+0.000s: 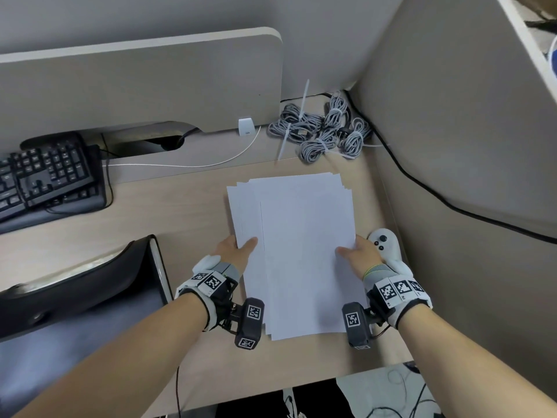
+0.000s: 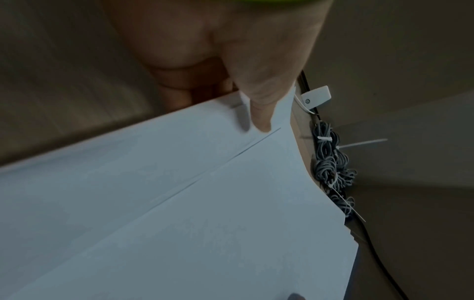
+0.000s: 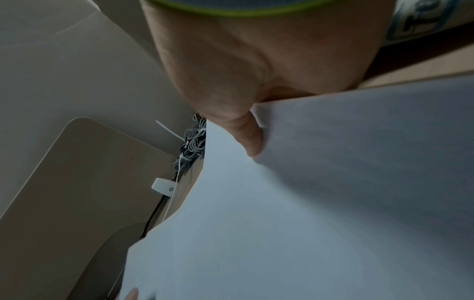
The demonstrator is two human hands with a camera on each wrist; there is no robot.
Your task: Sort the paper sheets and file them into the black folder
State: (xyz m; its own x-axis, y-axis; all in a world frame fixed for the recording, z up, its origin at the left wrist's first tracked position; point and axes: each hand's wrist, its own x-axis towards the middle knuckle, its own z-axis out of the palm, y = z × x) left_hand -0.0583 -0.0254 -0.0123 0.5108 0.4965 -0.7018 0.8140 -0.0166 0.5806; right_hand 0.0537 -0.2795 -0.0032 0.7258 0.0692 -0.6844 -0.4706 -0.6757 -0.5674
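- The head view is being lit evenly and brightly, its edges being bowed by the wide lens.
- Both wrist views are being rendered dim, soft and blurred.

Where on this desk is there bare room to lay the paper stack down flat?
Bare desk lies between the keyboard and the paper stack, and along the near edge under the wrists. Crowded: cable bundles at the back, white controller by the right hand, black folder beside the left hand.

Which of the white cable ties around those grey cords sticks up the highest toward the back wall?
The long cable tie on the left bundle of the grey cords: its tail points up toward the wall, while the other ties lie low across the bundles.
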